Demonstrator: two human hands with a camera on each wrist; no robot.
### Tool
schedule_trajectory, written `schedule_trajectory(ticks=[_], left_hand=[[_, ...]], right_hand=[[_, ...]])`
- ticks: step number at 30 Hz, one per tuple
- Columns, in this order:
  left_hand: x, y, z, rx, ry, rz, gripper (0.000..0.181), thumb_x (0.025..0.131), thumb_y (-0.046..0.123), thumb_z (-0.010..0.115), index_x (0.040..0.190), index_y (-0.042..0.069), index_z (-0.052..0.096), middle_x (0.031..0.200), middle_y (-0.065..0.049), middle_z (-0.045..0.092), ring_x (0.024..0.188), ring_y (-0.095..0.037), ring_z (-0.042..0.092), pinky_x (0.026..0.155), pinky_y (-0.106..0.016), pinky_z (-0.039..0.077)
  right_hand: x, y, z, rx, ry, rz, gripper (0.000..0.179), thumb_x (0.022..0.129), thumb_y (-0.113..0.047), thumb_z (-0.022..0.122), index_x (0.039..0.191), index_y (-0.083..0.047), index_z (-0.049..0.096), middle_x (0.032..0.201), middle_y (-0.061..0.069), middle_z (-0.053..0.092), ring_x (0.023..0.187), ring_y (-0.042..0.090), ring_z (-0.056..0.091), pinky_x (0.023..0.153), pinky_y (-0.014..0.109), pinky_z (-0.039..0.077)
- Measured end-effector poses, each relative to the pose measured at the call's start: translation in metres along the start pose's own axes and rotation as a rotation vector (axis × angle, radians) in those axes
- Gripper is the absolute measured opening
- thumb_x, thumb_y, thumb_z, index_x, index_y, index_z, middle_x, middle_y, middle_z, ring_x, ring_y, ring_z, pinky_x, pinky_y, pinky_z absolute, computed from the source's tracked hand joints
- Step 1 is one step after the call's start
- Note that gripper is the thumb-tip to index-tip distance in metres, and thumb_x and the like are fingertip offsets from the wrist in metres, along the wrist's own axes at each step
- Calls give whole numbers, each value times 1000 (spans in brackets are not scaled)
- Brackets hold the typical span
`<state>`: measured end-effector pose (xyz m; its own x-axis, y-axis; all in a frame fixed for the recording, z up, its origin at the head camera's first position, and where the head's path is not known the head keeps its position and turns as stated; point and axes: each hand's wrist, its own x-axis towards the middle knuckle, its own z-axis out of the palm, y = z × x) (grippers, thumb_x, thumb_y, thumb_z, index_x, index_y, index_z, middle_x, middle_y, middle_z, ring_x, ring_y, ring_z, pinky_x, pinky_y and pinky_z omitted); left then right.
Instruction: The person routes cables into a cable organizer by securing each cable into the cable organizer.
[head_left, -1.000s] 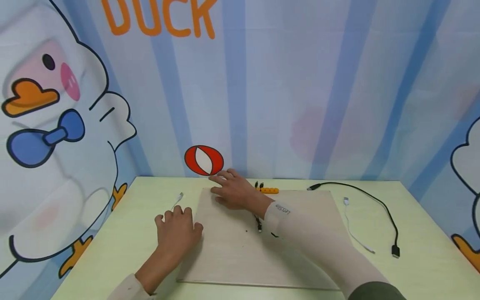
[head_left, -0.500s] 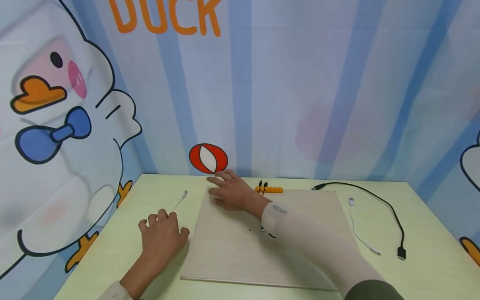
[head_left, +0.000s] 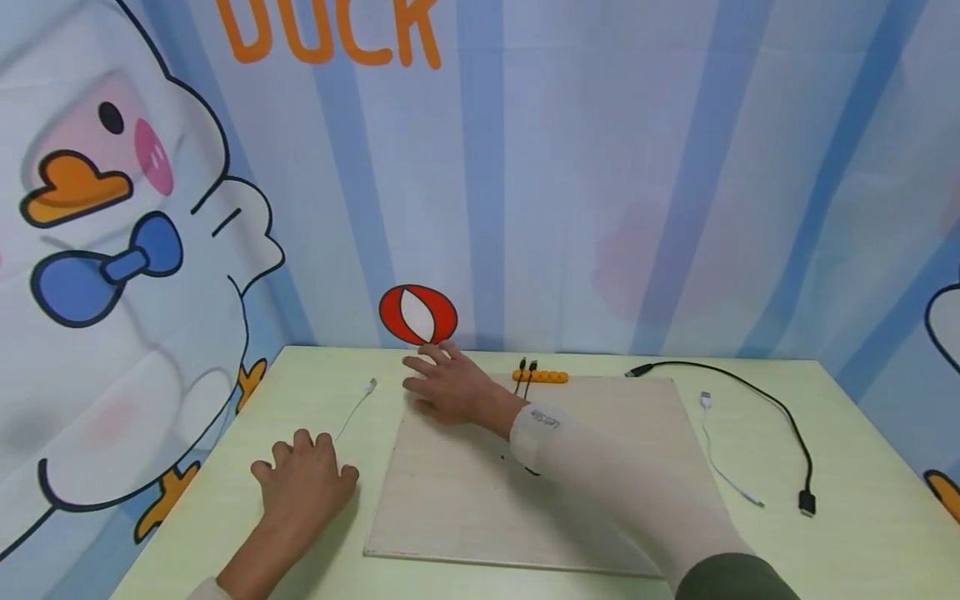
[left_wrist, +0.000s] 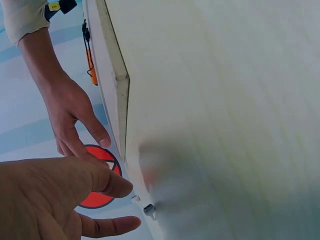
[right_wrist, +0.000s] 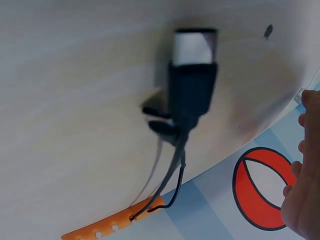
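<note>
My left hand [head_left: 303, 487] hovers over the table left of the wooden board [head_left: 442, 500], fingers loosely spread; its thumb and finger stand apart in the left wrist view. A white cable [head_left: 354, 410] lies just beyond it, its far part hidden behind the hand. My right hand [head_left: 453, 390], fingers spread, reaches across to the board's far left corner. Under the right arm, black cables run from the orange cable holder [head_left: 542, 377] at the board's back edge; one black plug [right_wrist: 191, 85] stands close to the right wrist camera.
On the table's right lie a second white cable [head_left: 711, 450] and a thick black cable [head_left: 772, 408] curving toward the front. A printed curtain [head_left: 555, 208] with a duck and a red ball hangs behind the table.
My left hand has moved left and nearer, off the board's edge. The right hand has shifted slightly left. The head view has turned a little.
</note>
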<state>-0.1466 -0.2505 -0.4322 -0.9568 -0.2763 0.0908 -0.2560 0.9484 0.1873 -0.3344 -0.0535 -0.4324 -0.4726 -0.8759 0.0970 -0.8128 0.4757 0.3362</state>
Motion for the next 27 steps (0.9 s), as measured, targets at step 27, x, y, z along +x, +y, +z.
schedule_trajectory(ticks=[27], left_hand=[[-4,-12,6,9,-5,2,28,100,18,72,92,-8,72,104,-29,65,104,-59,64,101,-81,41]], right_hand=[[37,-34,-3,-14,-125,83,59,120,-51,43,178,-40,33,191,-3,22,174,29,27,143,58,18]])
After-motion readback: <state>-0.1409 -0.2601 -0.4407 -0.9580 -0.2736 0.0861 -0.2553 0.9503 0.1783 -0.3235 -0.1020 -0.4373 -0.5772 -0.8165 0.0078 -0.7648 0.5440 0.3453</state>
